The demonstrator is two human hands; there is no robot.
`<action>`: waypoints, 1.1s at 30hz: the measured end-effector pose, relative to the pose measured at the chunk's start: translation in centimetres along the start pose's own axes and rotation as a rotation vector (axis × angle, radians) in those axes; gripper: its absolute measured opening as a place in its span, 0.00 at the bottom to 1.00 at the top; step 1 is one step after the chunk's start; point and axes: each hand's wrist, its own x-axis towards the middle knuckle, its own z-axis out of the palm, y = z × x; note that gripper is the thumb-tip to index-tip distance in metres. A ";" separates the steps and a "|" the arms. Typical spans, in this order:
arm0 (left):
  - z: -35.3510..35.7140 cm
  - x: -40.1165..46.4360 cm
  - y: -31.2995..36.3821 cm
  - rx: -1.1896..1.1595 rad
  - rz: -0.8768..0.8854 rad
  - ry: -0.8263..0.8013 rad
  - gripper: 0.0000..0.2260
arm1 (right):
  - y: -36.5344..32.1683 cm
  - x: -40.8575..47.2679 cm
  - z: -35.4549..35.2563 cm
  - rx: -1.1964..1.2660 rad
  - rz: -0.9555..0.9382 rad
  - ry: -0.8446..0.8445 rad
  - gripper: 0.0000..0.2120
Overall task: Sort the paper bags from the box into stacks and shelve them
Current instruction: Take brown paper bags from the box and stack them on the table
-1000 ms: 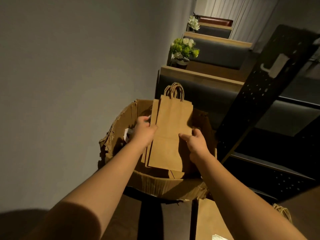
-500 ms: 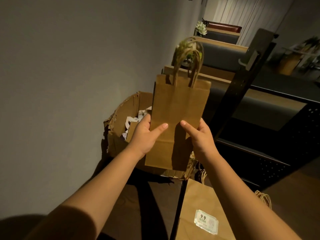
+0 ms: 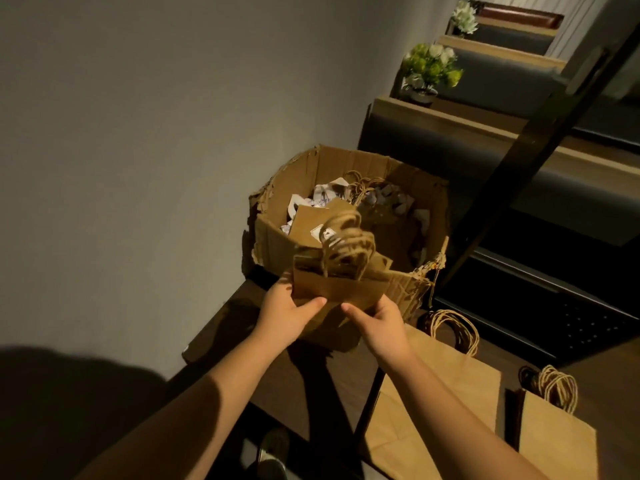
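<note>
Sorting step, mid-transfer: both hands hold one small paper bag point(image 3: 337, 289) just near of the torn cardboard box point(image 3: 349, 164). Left hand point(image 3: 289, 317) grips its left edge, thumb on top; right hand point(image 3: 382, 323) grips the right edge, fingers curled under. Twine handles are blurred. More bags remain in the box. Two stacks lie on the table point(image 3: 311, 393) at near right: large bag stack point(image 3: 443, 393), smaller stack point(image 3: 557, 441). Next: likely match the size and lay it flat on the right stack.
</note>
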 end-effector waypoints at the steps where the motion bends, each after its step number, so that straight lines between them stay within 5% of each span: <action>1: 0.0 0.0 -0.8 0.031 -0.026 0.005 0.15 | 0.8 0.0 0.4 -0.018 0.025 0.010 0.10; 9: 0.5 -0.5 -4.0 0.198 -0.108 -0.045 0.27 | 4.4 -0.5 0.9 -0.101 0.154 -0.008 0.14; 15: 0.0 -0.6 -3.8 0.197 -0.058 -0.041 0.39 | 3.9 -0.3 0.8 -0.002 0.050 -0.007 0.26; 26: 0.8 0.0 -4.0 0.279 -0.194 -0.048 0.21 | 4.0 -0.1 1.4 -0.006 0.099 -0.036 0.19; 33: 1.3 0.6 -2.9 0.242 -0.145 -0.039 0.25 | 3.7 0.5 1.1 -0.012 0.085 0.034 0.20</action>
